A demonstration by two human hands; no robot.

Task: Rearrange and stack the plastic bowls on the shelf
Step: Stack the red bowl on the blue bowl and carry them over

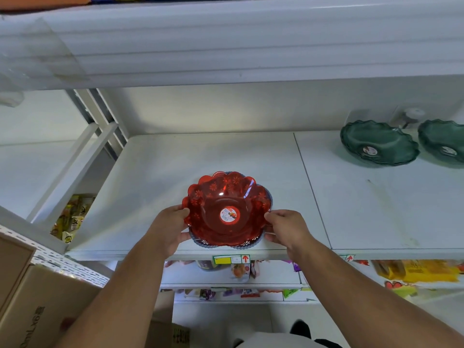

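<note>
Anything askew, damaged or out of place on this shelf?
Nothing stands out. The red bowl sits nested in a blue bowl, held by the left hand and right hand; two green bowls rest upright at the right.

A red bowl (pixel 227 209) with a scalloped rim sat nested inside a blue bowl (pixel 200 240) near the front edge of the white shelf (pixel 175 159). The left hand (pixel 170 228) gripped the stack's left rim, the right hand (pixel 285 228) its right rim. A round sticker (pixel 228 215) lay at the red bowl's bottom. Two green bowls (pixel 379 144) stood well apart, far right. Cardboard boxes (pixel 37 310) sat lower left.
</note>
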